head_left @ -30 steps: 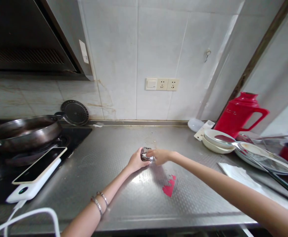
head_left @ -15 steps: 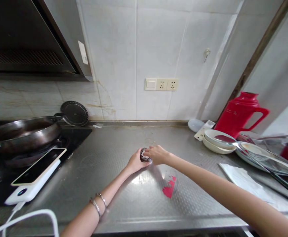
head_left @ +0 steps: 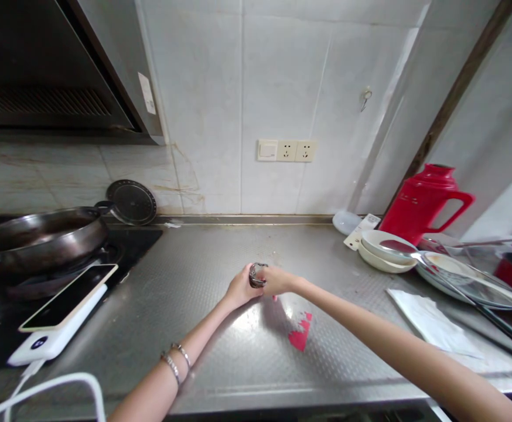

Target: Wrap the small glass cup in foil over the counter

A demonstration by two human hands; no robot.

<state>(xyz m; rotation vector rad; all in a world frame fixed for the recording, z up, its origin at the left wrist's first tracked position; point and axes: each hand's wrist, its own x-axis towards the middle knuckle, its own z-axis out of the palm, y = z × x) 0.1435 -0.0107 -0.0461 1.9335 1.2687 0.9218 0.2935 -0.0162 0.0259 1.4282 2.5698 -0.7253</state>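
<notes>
Over the middle of the steel counter, my left hand (head_left: 239, 288) is wrapped round a small, dark, shiny round container (head_left: 256, 275) with its open-looking end toward me. My right hand (head_left: 277, 280) is closed against the right side of that container; whatever its fingertips pinch is hidden. A tiny red bit (head_left: 275, 298) shows just under my right fingers. Torn red scraps (head_left: 300, 339) lie on the counter below and to the right of both hands.
At left, a phone (head_left: 69, 298) rests on a white power bank beside a pan (head_left: 40, 240) on the black cooktop. To the right stand a red thermos jug (head_left: 420, 202), stacked bowls (head_left: 385, 264) and plates with utensils. White tissue (head_left: 432, 319) lies in front of them.
My right hand has curled its fingers and drawn down toward me along the container's side. The tiny red bit now shows beneath it. My left hand stays nearly in place.
</notes>
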